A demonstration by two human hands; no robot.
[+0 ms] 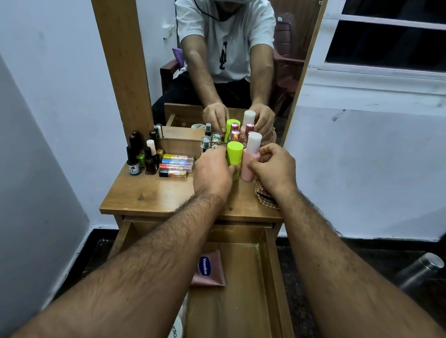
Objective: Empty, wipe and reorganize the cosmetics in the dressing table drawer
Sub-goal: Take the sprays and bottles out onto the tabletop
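On the wooden dressing table top my left hand grips a lime-green bottle that stands upright. Right beside it my right hand pinches a pink bottle with a white cap. Both bottles stand near the mirror, touching each other. Below my arms the drawer is pulled open. Inside it lie a pink Vaseline tube and a white jar, partly hidden by my left forearm.
Dark nail polish bottles and a row of colourful lip balm sticks stand at the table's left. Small glittery bottles sit by the mirror. A checked cloth lies at the right. A steel bottle lies on the floor.
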